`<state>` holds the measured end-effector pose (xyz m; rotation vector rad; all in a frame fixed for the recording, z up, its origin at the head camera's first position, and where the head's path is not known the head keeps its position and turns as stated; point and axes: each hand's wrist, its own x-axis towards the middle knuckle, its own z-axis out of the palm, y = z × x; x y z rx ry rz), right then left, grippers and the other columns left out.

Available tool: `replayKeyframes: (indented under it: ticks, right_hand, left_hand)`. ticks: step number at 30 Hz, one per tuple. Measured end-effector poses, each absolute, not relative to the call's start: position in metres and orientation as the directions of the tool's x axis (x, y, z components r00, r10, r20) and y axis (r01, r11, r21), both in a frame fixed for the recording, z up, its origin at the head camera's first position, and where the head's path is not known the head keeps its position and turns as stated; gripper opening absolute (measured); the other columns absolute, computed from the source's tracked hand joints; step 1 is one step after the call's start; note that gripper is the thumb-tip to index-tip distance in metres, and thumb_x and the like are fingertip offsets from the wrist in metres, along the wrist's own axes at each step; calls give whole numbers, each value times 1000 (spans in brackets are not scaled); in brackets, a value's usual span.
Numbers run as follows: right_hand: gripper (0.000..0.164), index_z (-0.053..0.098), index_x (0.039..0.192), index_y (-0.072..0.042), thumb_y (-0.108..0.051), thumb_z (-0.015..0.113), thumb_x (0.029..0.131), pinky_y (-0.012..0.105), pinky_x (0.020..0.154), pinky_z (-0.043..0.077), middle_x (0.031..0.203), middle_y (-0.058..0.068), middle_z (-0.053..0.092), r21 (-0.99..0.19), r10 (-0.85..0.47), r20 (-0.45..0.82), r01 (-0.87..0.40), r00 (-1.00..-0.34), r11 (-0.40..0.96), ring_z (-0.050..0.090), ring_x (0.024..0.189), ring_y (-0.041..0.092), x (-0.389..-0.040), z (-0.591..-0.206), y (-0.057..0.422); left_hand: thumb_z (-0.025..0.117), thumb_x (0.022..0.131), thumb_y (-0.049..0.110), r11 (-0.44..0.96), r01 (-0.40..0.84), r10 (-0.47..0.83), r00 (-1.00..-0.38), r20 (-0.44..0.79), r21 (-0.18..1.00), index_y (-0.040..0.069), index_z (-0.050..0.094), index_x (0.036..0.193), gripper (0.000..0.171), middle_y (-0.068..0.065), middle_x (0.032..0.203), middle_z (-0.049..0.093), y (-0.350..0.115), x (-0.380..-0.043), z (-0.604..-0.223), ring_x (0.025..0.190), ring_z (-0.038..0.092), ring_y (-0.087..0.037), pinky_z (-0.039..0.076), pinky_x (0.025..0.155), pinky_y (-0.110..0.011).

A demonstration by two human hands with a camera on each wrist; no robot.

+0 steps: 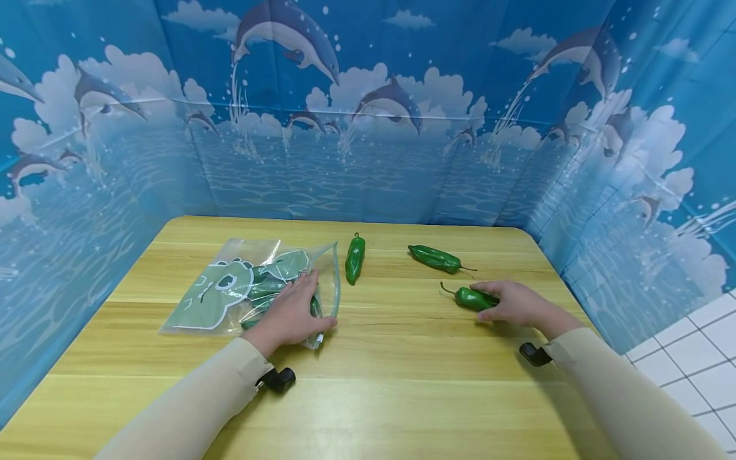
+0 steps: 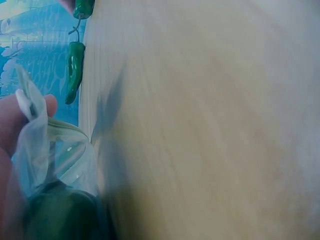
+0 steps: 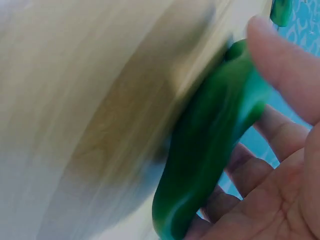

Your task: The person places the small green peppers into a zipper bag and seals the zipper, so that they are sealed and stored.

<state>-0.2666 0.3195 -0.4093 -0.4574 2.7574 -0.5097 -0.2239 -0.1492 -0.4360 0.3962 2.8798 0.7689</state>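
A clear plastic bag (image 1: 192, 313) printed with a green cartoon bear lies on the left of the table, with several green peppers (image 1: 266, 295) inside. My left hand (image 1: 290, 313) rests on its mouth end, thumb spread away from the other fingers. From the left wrist, the bag's crumpled edge (image 2: 35, 135) stands in front of the thumb. On the right, my right hand (image 1: 508, 305) grips a green chili pepper (image 3: 210, 140) between thumb and fingers, low over the wood. Its stem points left; the hand hides its other end.
One loose green pepper (image 1: 355, 259) lies just right of the bag, stem towards the back. Another pepper (image 1: 435, 259) lies behind my right hand, stem to the right. A dolphin-print curtain (image 1: 368, 172) surrounds the wooden table (image 1: 379, 409) at the back and sides.
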Motion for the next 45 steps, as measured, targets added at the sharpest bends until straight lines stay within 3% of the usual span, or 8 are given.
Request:
replayKeyframes:
  ticks: [7, 17, 45]
  right_hand:
    - [66, 56, 152, -3, -26, 79, 94, 64, 105, 49, 146, 32, 59, -348, -351, -237, -258, -906, 901, 56, 131, 52, -267, -412, 324]
    - [67, 56, 152, -6, -33, 79, 95, 68, 108, 46, 145, 31, 59, -368, -318, -263, -210, -911, 906, 54, 133, 53, -270, -412, 326]
    - [69, 53, 154, -3, -31, 78, 96, 67, 108, 46, 146, 33, 58, -369, -317, -273, -206, -908, 906, 53, 133, 55, -269, -413, 321]
  left_hand:
    - [74, 89, 60, 838, 222, 289, -955, -62, 498, 4, 8, 169, 119, -12, 177, 13, -149, -225, -437, 165, 11, -34, 10, 134, -55]
    - [74, 89, 61, 842, 220, 285, -956, -61, 493, 5, 8, 170, 118, -11, 177, 13, -149, -227, -438, 165, 11, -33, 9, 135, -54]
    - [76, 88, 58, 834, 216, 282, -958, -56, 507, 6, 14, 169, 115, -12, 176, 19, -152, -226, -437, 164, 17, -35, 12, 135, -54]
